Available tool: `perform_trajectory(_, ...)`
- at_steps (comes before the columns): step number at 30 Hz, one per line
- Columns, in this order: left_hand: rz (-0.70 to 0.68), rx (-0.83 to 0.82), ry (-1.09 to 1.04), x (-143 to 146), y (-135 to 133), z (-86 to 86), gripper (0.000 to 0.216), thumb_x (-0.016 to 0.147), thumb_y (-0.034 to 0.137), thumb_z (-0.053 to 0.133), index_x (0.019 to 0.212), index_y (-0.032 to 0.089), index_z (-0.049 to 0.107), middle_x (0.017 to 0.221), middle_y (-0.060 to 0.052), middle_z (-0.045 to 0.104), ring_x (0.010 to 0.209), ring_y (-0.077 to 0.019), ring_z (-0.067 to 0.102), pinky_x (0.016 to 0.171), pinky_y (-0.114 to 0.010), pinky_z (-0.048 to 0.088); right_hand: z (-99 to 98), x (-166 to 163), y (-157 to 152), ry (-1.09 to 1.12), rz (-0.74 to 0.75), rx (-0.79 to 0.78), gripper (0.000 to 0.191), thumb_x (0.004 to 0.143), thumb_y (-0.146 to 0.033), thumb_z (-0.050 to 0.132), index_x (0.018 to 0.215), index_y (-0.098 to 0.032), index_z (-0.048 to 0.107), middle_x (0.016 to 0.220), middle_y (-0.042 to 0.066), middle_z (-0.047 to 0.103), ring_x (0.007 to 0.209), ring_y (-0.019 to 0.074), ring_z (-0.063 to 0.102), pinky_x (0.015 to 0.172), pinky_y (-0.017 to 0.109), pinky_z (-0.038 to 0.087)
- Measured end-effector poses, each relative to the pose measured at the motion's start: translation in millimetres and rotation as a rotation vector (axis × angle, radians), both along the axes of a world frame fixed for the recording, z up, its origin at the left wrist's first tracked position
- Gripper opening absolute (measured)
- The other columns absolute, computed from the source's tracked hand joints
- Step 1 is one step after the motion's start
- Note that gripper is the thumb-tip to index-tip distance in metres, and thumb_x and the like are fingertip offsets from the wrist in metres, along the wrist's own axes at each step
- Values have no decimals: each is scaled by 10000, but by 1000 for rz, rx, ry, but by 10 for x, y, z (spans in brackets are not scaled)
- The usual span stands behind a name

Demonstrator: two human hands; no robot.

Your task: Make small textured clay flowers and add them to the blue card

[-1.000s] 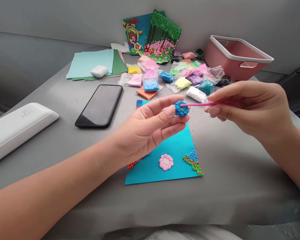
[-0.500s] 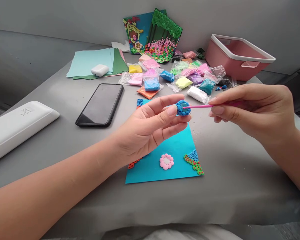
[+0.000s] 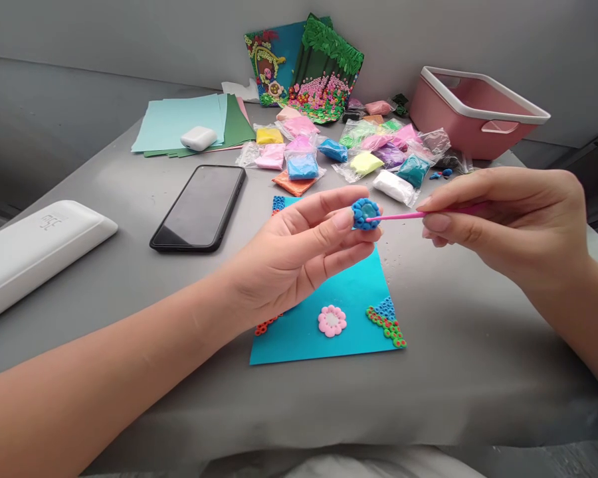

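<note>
Over turquoise card (image 3: 351,292), left hand (image 3: 299,249) pinches blue flower (image 3: 365,213); right hand (image 3: 515,229) pinches pink tool (image 3: 401,216).

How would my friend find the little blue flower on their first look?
On the gray table, look for the bright blue sheet. Above it, the left hand holds the little blue flower. Unlike the pink flower on the sheet, this one is held up, with a pink stick at its middle.
</note>
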State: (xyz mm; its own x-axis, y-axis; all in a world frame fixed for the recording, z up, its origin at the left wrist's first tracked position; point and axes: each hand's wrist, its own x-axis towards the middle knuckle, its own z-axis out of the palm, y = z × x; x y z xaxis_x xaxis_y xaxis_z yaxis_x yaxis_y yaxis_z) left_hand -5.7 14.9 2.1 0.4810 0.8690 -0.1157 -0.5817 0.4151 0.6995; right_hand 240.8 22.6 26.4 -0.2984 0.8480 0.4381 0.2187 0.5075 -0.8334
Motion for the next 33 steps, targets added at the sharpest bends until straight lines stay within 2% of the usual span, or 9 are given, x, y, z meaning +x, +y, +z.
perform_trajectory(3, -41, 15, 12, 1, 12, -18, 313, 1075, 37, 613, 983, 210, 856, 874, 24, 871, 828, -83, 855, 813, -162, 702, -22, -12, 6, 9, 22, 3, 261, 903, -160, 887, 994, -404, 909, 781, -37, 796, 663, 138, 698, 573, 316, 604)
perform_trajectory(8, -69, 35, -6, -7, 12, -32, 291, 1080, 53, 621, 999, 210, 853, 879, 33, 872, 837, -76, 854, 822, -155, 699, -18, -37, 6, 16, -29, -2, 277, 887, -134, 888, 959, -401, 907, 766, -54, 785, 677, 128, 701, 570, 295, 608)
perform_trajectory(15, -32, 8, 28, -13, -21, -22, 254, 1057, 79, 673, 1031, 254, 855, 908, 27, 867, 869, -99, 856, 832, -165, 692, 6, -31, 4, 5, -87, 18, 191, 877, -203, 908, 931, -386, 905, 729, -46, 764, 638, 145, 671, 553, 326, 591)
perform_trajectory(21, -44, -1, 63, -11, -5, -25, 239, 1046, 95, 697, 977, 249, 866, 942, 22, 862, 883, -102, 847, 844, -164, 665, -13, -40, 1, -33, -102, 1, 126, 866, -280, 924, 904, -397, 895, 734, -25, 756, 624, 179, 655, 549, 374, 600)
perform_trajectory(24, -22, -7, 58, -5, -6, -14, 242, 1042, 89, 699, 966, 248, 866, 937, 17, 858, 883, -105, 846, 840, -171, 666, -18, -38, -11, -50, -134, 10, 70, 864, -328, 936, 888, -375, 889, 725, -12, 742, 626, 177, 641, 535, 368, 564)
perform_trajectory(28, 40, -31, 65, 6, -12, 10, 239, 1046, 84, 688, 960, 225, 861, 911, 10, 854, 867, -105, 848, 807, -161, 678, 55, 55, 136, -76, -148, 57, 54, 925, -262, 886, 938, -314, 892, 740, -3, 729, 654, 137, 626, 597, 344, 536)
perform_trajectory(29, 48, -41, 64, 9, -10, 15, 230, 1050, 96, 687, 955, 217, 858, 902, 3, 853, 863, -108, 848, 800, -165, 682, 93, 120, 240, -87, -171, 91, 67, 958, -240, 848, 966, -291, 891, 752, 0, 730, 663, 124, 625, 608, 340, 521)
perform_trajectory(30, 54, -54, 64, 13, -5, 19, 223, 1055, 111, 686, 948, 209, 855, 892, -5, 850, 856, -112, 846, 795, -169, 684, 138, 207, 376, -103, -263, 141, 79, 981, -222, 817, 1009, -254, 883, 766, 7, 734, 655, 110, 615, 608, 342, 496)
perform_trajectory(33, 73, -102, 80, 24, 14, 25, 215, 1057, 128, 688, 917, 191, 839, 854, -22, 839, 818, -119, 838, 769, -181, 682, 302, 571, 927, -356, -676, 166, 156, 999, -219, 772, 1087, -109, 838, 834, 68, 798, 698, 110, 674, 715, 390, 536)
